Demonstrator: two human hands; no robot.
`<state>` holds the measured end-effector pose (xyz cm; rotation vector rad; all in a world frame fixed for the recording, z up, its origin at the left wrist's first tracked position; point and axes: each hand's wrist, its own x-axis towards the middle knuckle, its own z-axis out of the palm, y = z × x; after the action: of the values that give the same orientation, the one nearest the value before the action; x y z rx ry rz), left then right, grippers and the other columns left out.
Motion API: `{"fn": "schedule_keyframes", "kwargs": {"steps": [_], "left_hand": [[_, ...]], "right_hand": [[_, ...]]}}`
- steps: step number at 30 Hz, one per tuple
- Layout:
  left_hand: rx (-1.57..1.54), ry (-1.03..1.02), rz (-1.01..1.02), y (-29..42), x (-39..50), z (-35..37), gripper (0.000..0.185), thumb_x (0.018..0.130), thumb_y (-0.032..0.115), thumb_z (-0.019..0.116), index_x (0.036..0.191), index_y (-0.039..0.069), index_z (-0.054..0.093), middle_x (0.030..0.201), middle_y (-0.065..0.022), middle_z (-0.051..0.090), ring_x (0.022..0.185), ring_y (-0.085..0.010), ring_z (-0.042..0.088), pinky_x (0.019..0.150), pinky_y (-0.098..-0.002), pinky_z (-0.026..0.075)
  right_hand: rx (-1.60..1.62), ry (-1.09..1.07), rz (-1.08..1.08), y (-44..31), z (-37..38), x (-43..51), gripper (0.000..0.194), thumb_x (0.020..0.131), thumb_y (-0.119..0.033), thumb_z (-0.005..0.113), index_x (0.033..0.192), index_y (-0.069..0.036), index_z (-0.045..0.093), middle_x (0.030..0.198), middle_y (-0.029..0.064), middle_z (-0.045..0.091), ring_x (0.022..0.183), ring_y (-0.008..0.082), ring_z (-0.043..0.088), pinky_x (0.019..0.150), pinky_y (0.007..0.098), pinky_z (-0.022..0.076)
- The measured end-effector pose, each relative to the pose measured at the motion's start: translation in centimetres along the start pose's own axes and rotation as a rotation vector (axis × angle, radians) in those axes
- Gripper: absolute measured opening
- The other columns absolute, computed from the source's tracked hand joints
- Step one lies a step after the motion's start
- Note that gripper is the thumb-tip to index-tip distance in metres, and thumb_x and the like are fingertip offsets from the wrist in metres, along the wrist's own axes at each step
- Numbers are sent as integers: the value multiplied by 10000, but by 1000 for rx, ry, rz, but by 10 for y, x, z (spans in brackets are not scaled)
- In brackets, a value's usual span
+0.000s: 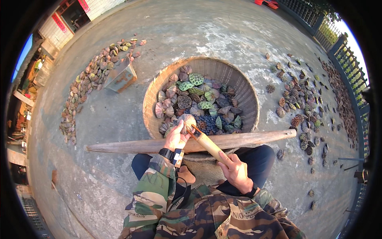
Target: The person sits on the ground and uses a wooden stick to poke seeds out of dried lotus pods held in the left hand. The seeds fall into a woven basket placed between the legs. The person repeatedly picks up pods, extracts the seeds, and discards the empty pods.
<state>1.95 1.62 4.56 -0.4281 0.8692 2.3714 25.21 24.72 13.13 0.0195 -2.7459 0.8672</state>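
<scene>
My left hand (175, 138) grips a dried lotus seed pod (187, 122) over the near rim of a round woven bamboo basket (240, 89). In my right hand (237, 171) is a bamboo tool (210, 145) with two narrow prongs; their tips are at the pod's near side. Whether the prongs enter the pod cannot be seen. Inside the basket lie many green and brown lotus seed pods (196, 79) and loose dark lotus seeds (210, 124). A long tapered wooden pole (250, 138) crosses in front of the basket, beneath both the tool and my left wrist.
A curved heap of pods (89, 74) spreads on the concrete at left, beside a rusty metal scoop (124, 77). More pods (298, 95) are scattered at right, before a dark pile (340, 95) along the balustrade (349, 59). My knees flank the basket's near side.
</scene>
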Motion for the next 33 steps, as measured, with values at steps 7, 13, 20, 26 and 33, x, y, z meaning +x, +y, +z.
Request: {"fn": "schedule_keyframes", "kwargs": {"steps": [7, 13, 20, 26, 33], "left_hand": [[328, 166, 84, 14, -12, -17, 853, 1079, 556, 671, 1638, -31, 408, 1603, -231, 547, 1455, -356, 568, 1211, -478, 455], [272, 153, 97, 1, -11, -32, 615, 1106, 454, 678, 1523, 16, 565, 1530, -181, 624, 1411, -307, 602, 1214, -449, 444], [265, 169, 87, 5, -9, -27, 559, 1088, 388, 723, 1493, 24, 598, 1479, -152, 659, 1364, -288, 635, 1182, -452, 469], [335, 72, 108, 6, -13, -3, 511, 1108, 281, 703, 1524, 26, 553, 1446, -153, 666, 1220, -283, 715, 997, -421, 603], [416, -2, 45, 12, -19, 25, 436, 1120, 253, 682, 1485, 39, 575, 1291, -96, 702, 1113, -259, 751, 867, -433, 657]], "right_hand": [[80, 223, 162, 37, -34, 11, 488, 942, -114, 832, 1417, -87, 727, 940, 144, 702, 759, 350, 724, 677, 420, 591], [76, 84, 259, 72, -32, 1, 463, 943, -167, 826, 1385, -56, 748, 915, 212, 724, 808, 408, 735, 740, 467, 589], [225, -136, 347, 83, -38, 6, 468, 1005, -193, 781, 1439, -32, 713, 902, 171, 735, 776, 273, 732, 760, 396, 595], [1232, -452, 717, 77, -57, 12, 515, 1182, -346, 541, 1576, -15, 563, 994, 57, 724, 630, 76, 540, 501, 206, 399], [1387, -465, 769, 74, -48, 8, 525, 1160, -425, 568, 1441, 15, 626, 935, 117, 739, 537, 95, 520, 462, 226, 386]]}}
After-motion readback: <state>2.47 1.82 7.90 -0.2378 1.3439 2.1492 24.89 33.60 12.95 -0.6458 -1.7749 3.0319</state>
